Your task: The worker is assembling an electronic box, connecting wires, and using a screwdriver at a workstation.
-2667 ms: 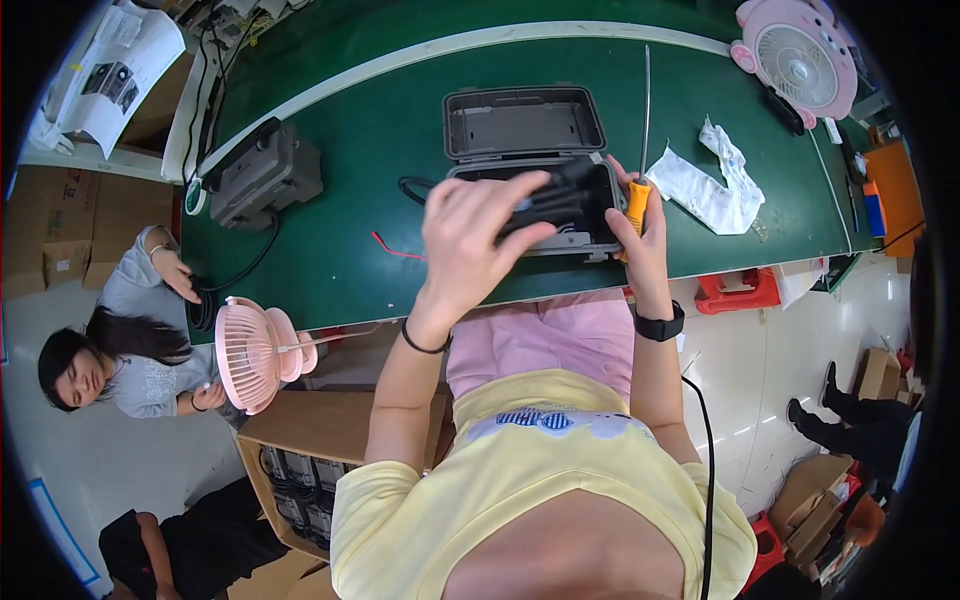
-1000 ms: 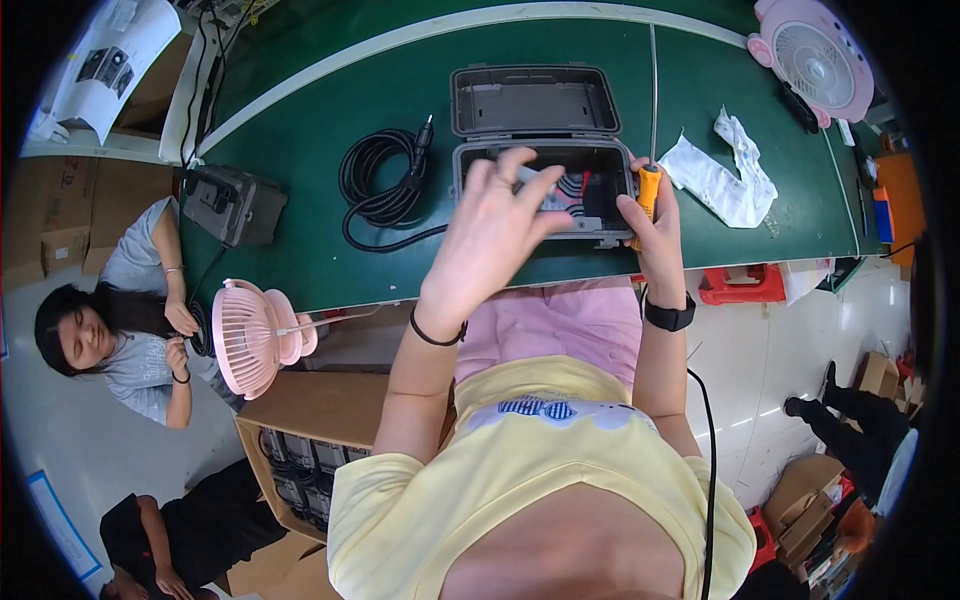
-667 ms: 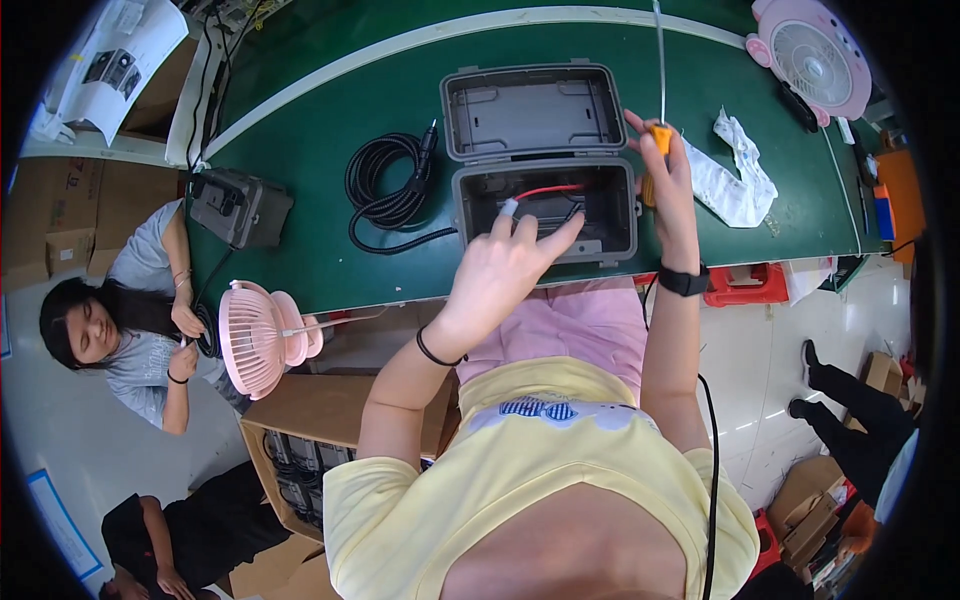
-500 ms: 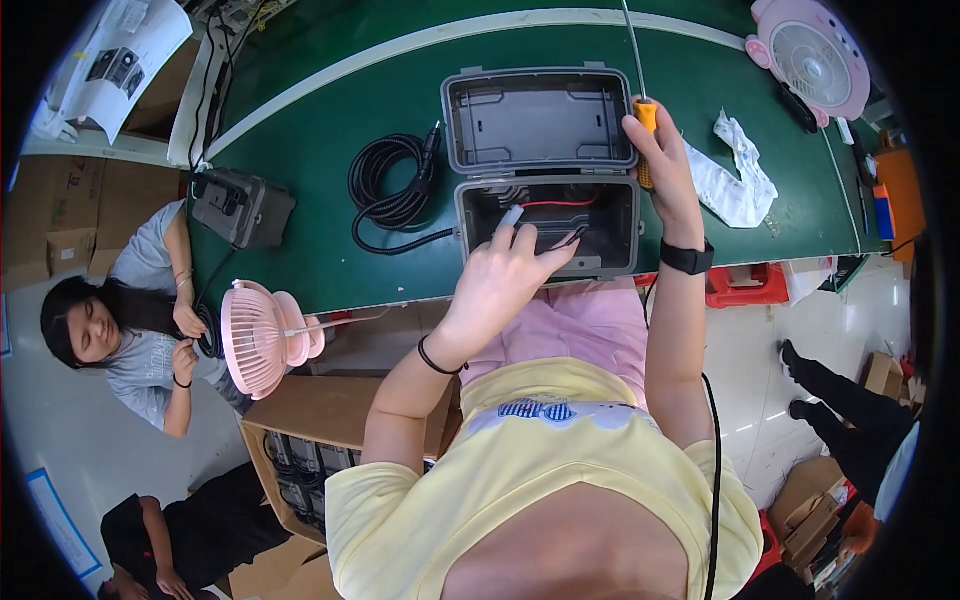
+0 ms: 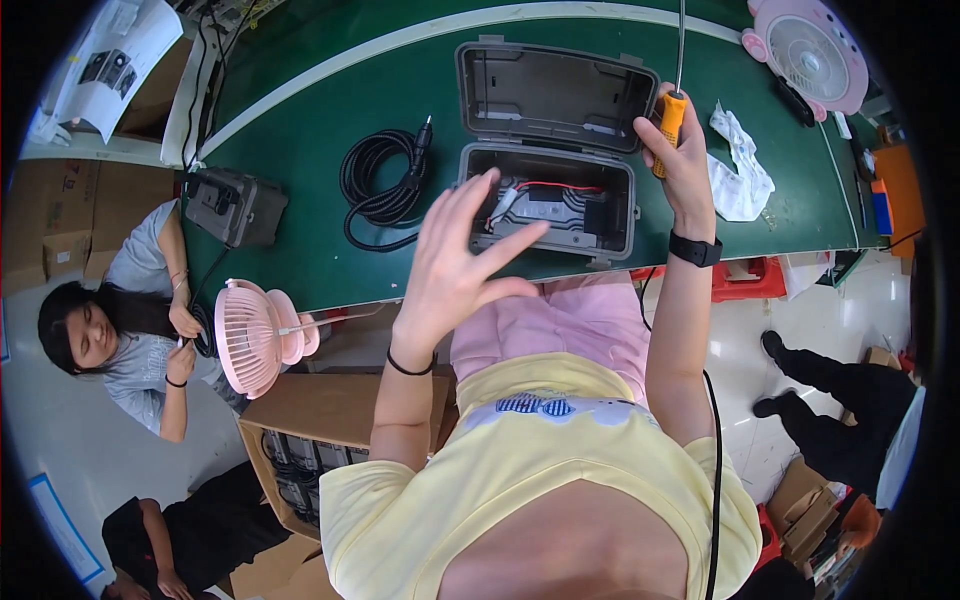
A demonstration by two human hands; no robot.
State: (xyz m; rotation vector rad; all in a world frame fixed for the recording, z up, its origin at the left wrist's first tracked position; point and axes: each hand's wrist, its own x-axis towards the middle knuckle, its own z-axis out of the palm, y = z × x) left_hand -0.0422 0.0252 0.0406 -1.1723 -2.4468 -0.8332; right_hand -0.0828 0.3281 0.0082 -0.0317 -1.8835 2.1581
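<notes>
A grey plastic box (image 5: 632, 205) stands at the table's near edge with its hinged lid (image 5: 555, 95) swung back. Inside lie a red wire (image 5: 565, 185), a white plug connector (image 5: 503, 204) and a ribbed metallic part. My left hand (image 5: 450, 250) is open, fingers spread, over the box's left side; it covers that wall, and whether it touches is unclear. In my right hand (image 5: 685, 165) is a screwdriver (image 5: 672, 125) with an orange handle, shaft pointing away from me. That hand is beside the lid's right edge, some fingers hidden.
Coiled black cable (image 5: 385, 185) lies left of the box. A white cloth (image 5: 738, 170) and pink fan (image 5: 810, 60) are to the right. Another grey box (image 5: 235, 205) and a second pink fan (image 5: 255, 335) stand left, near a seated person (image 5: 130, 310). A carton (image 5: 340, 400) holds similar boxes.
My left hand has drawn out of the box, moved left and spread its fingers. The box has turned slightly, its lid tilting. My right hand keeps the screwdriver and has shifted slightly right.
</notes>
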